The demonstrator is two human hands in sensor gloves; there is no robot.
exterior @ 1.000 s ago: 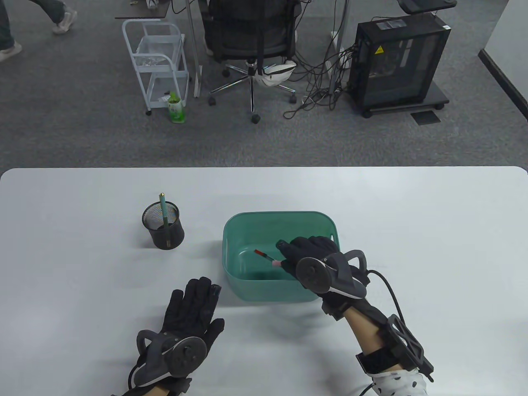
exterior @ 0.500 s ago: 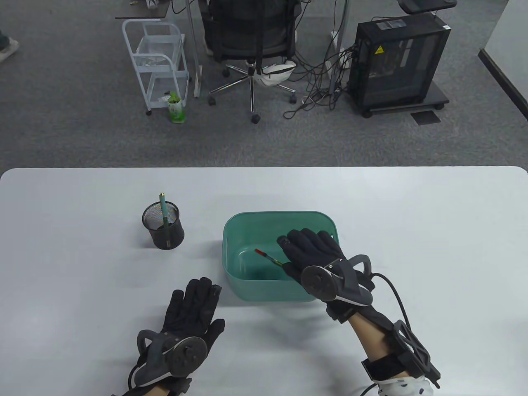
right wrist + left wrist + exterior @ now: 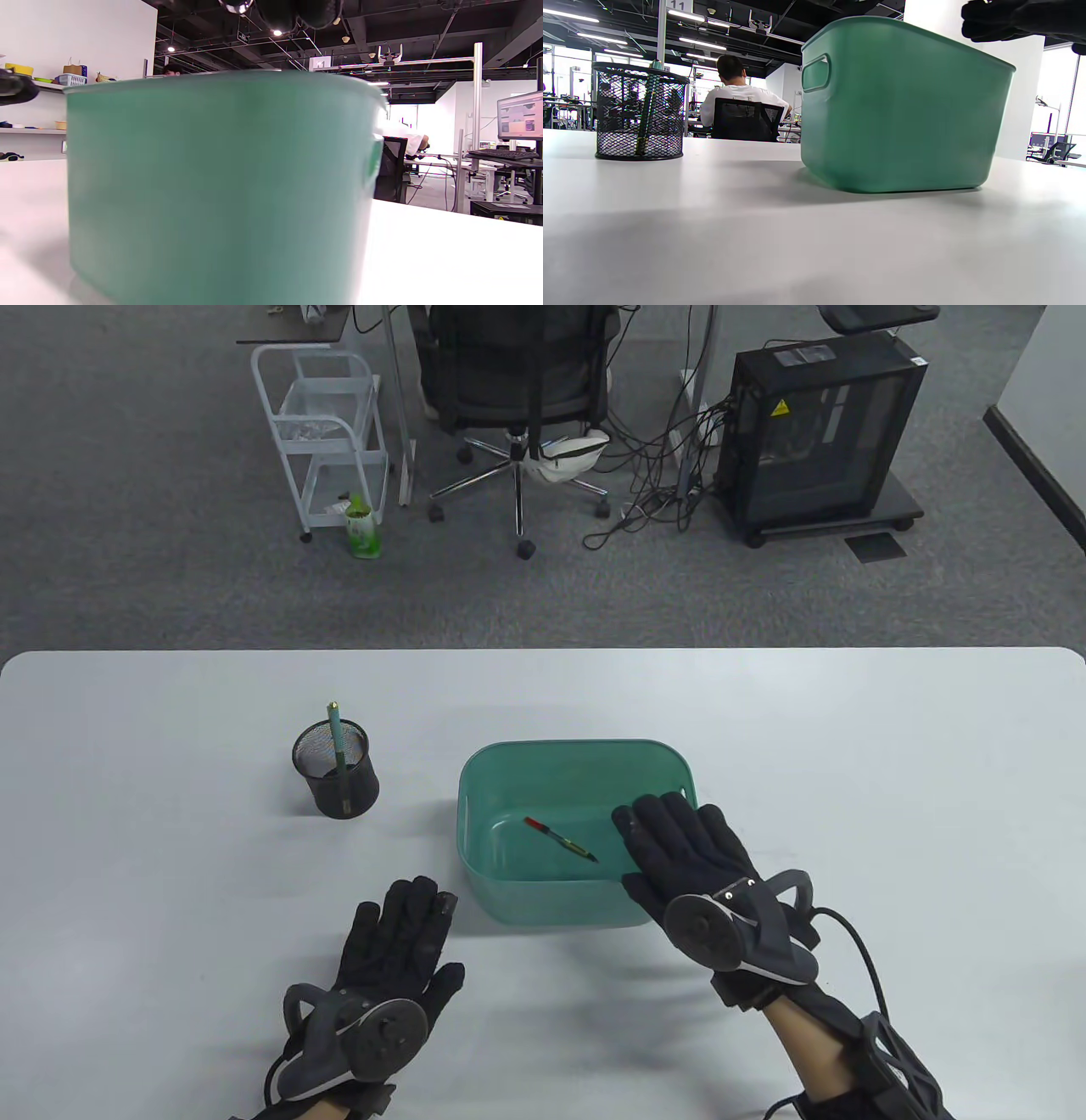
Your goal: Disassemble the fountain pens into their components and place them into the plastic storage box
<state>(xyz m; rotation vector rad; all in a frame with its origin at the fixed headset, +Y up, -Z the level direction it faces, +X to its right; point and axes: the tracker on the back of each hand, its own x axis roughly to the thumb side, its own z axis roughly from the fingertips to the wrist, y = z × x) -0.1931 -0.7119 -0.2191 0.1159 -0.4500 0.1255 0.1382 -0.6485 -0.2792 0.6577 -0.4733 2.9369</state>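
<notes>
A green plastic storage box (image 3: 475, 806) (image 3: 903, 110) (image 3: 220, 186) stands mid-table. On its floor lies a thin pen part with a red end (image 3: 560, 840), free of any hand. My right hand (image 3: 679, 840) hovers over the box's near right corner, fingers straight, holding nothing. My left hand (image 3: 407, 925) lies flat on the table to the box's near left, fingers spread. A black mesh pen cup (image 3: 336, 770) (image 3: 640, 112) left of the box holds an upright green fountain pen (image 3: 337, 736).
The white table (image 3: 848, 780) stretches around the box. Beyond its far edge are a white trolley (image 3: 327, 432), an office chair (image 3: 517, 390) and a black computer case (image 3: 819, 432). A seated person (image 3: 738, 99) shows in the left wrist view.
My right hand let go of the pen part in the box and drew back toward the near right corner with its fingers straightened. The left hand stayed still.
</notes>
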